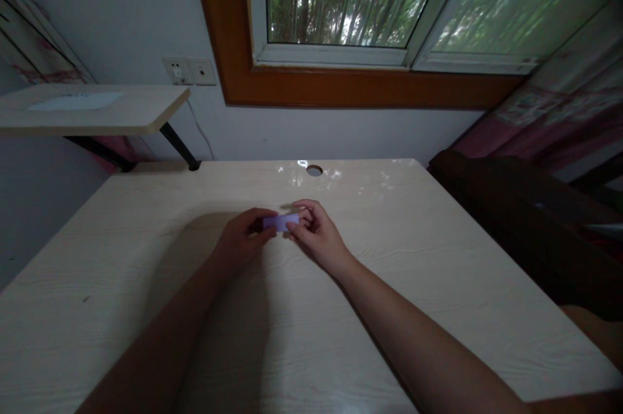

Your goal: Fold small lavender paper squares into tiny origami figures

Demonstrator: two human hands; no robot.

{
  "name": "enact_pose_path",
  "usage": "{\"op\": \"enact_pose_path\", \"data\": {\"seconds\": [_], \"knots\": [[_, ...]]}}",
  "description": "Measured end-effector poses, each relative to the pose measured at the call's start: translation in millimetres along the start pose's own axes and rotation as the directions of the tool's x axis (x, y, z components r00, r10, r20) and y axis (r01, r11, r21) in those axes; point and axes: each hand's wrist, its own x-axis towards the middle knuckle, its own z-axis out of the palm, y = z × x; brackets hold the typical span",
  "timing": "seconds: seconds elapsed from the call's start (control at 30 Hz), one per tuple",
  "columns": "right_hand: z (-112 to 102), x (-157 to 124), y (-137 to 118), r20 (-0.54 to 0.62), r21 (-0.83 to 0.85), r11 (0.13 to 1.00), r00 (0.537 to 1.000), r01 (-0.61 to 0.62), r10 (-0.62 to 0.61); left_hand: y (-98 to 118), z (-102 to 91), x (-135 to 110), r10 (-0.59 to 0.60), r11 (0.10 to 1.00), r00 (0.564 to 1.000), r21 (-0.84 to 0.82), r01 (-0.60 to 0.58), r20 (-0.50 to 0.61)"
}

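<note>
L forearm (180, 320) & R forearm (413, 326) converge from below, both bare! L hand (243, 235) pinches, thumb vs. fingers; R hand (321, 235) pinches opp., nr. but apart, index stretched above curled fingers.

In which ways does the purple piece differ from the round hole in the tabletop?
The purple piece is oblong; the hole looks round. The piece is purple, whereas the hole shows greyish inside. The left grip and right grip hold the piece; the hole lies near the far edge of the tabletop. Both look small against the tabletop.

Purple strip (281, 223) in 2 hands (238, 235) (325, 237)
</note>
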Motion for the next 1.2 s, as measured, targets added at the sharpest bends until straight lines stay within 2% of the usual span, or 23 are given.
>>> {"op": "enact_pose_path", "data": {"seconds": [0.2, 0.5, 0.73, 0.87, 1.2], "knots": [[-2.1, -0.9, 0.5, 0.03, -0.1, 0.993, 0.997, -0.069, 0.072, -6.9, 0.5, 0.0, -0.021, 1.0, 1.0, 0.002, 0.021, 0.016], [-1.2, -1.9, 0.5, 0.02, -0.022, 0.992, 0.992, -0.121, 0.121, -6.4, 1.5, -0.9, -0.042, 0.998, 0.998, -0.048, 0.045, 0.055], [-1.6, -1.0, -1.5, 0.018, -0.095, 0.991, 0.996, -0.089, 0.091, -6.7, 3.5, 0.6, -0.095, 0.981, 0.995, -0.168, 0.1, 0.04], [-1.3, -0.4, -3.3, 0.025, -0.173, 0.984, 0.999, -0.037, 0.042, -6.5, 3.2, 2.0, -0.101, 0.98, 0.995, -0.167, 0.104, 0.025], [-4.1, -0.3, 0.6, 0.036, -0.198, 0.978, 0.997, -0.066, 0.074, -2.5, 2.9, 0.1, -0.074, 0.99, 0.996, -0.113, 0.08, 0.06]]}}
